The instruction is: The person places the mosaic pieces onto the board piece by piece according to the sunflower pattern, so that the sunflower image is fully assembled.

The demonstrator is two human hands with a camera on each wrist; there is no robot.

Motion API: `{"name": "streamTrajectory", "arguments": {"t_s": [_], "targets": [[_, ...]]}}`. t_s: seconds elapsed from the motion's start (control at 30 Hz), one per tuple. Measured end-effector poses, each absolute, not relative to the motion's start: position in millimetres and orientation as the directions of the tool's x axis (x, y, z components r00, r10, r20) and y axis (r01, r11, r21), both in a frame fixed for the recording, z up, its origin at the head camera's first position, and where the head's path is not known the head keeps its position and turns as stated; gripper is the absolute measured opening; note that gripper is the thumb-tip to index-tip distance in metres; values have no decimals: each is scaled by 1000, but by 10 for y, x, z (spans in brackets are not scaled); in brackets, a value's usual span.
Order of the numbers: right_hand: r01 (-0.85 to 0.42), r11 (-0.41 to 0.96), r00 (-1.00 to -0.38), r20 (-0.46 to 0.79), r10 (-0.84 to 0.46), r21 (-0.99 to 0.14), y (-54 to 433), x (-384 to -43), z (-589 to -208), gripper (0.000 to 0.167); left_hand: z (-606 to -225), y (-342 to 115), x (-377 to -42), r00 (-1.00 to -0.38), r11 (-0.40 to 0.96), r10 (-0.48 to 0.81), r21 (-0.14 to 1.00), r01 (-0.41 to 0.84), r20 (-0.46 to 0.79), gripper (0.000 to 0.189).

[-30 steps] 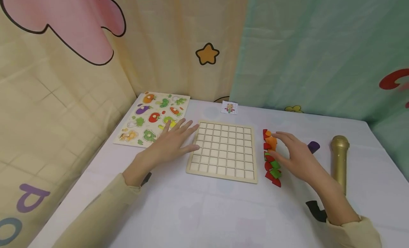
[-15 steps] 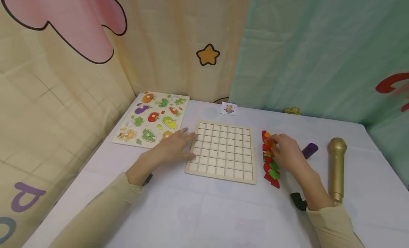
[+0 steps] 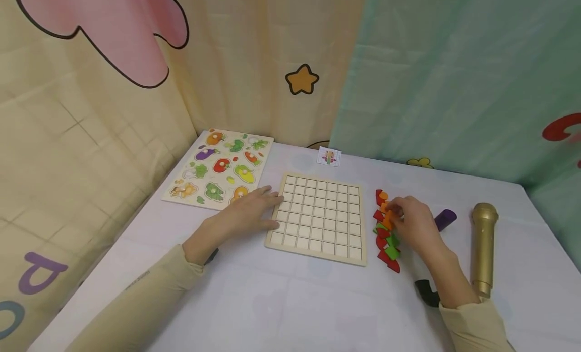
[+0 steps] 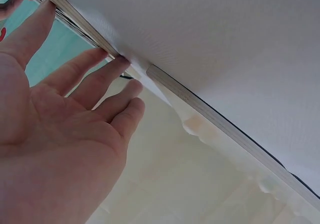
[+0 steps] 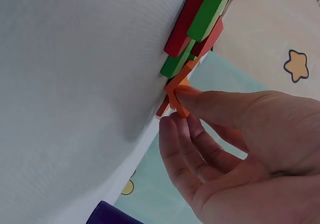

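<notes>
In the head view a pale wooden grid board (image 3: 319, 218) lies flat on the white table. My left hand (image 3: 240, 217) rests at its left edge, and the left wrist view has the fingertips (image 4: 97, 55) touching the board's side, fingers extended. To the right of the board runs a row of red, green and orange blocks (image 3: 392, 252), piled partly on one another. My right hand (image 3: 418, 228) is at the orange ones. In the right wrist view its thumb and fingers pinch an orange block (image 5: 181, 108), which sits close against other pieces.
A vegetable knob puzzle (image 3: 204, 185) lies at the back left. A small pattern card (image 3: 329, 157) is behind the board. Right of my right hand are a purple cylinder (image 3: 445, 220) and a gold microphone (image 3: 483, 248). Curtains (image 3: 254, 69) hang along the table's back and left.
My right hand has come down onto the orange blocks and pinched one, drawing it slightly toward me. My left hand has lowered from above the puzzle to the grid board's left edge.
</notes>
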State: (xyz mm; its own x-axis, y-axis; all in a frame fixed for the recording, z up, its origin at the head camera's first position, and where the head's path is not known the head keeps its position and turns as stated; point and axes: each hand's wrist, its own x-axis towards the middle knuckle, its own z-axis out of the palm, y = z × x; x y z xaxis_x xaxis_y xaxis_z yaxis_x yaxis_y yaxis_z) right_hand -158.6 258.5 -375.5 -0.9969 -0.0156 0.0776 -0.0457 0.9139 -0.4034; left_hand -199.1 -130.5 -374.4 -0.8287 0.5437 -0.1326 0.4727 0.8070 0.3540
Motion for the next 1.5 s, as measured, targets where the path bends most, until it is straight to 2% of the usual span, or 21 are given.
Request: {"name": "streamTrajectory", "arguments": {"t_s": [0.2,0.37,0.7,1.03,1.23,1.5], "targets": [[-59,899,-988,152,8,-434,2551,-1571,-3722,16,-3762,-1316,-1989,-827,804,546,360,474,-131,74],[-123,883,-976,215,-26,-453,2484,-1602,-3665,19,-3782,-1305,-1997,-824,798,552,366,478,-127,74],[-162,811,-985,142,-99,-562,2130,-1914,-3453,14,-3784,-1278,-1990,-827,806,546,352,475,-135,73],[-213,761,-976,90,-200,-613,1678,-2397,-3533,8,-3773,-1285,-1989,-825,802,549,361,476,-131,72],[-192,747,-976,48,-210,-637,1535,-2477,-3645,9,-3775,-1272,-1973,-819,796,562,344,497,-117,71],[-211,749,-975,81,-207,-628,1446,-2466,-3700,7,-3751,-1276,-1952,-825,803,554,332,495,-109,70]]}}
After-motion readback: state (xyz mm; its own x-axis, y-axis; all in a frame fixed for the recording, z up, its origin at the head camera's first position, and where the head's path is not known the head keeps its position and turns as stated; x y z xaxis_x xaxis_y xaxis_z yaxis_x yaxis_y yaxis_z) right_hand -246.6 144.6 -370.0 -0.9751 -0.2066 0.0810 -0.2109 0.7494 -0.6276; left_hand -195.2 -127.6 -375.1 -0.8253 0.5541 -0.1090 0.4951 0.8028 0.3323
